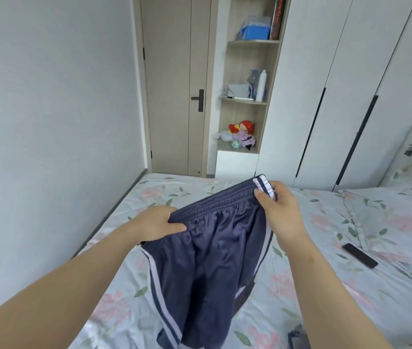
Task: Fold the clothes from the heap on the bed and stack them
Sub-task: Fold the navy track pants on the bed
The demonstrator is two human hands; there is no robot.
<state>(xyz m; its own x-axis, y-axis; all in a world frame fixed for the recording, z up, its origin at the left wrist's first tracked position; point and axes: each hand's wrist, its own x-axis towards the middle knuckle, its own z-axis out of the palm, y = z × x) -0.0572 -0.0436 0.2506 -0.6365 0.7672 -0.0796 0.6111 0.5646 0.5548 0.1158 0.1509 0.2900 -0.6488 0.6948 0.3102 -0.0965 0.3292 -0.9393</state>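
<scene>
Dark blue sports shorts (207, 268) with white side stripes hang in the air above the bed (288, 293), legs pointing down toward me. My left hand (157, 224) pinches the left end of the elastic waistband. At the higher right end of the waistband, my right hand (280, 210) grips the striped edge. The waistband is stretched between both hands and tilts up to the right. A dark bit of another garment (296, 336) peeks out at the bottom edge by my right forearm.
The bed has a pale floral sheet. A black phone (359, 255) lies on it at the right, next to a floral pillow (388, 220). A wall runs along the left; a door (174, 84), open shelves (245, 102) and white wardrobes (350, 91) stand beyond the bed.
</scene>
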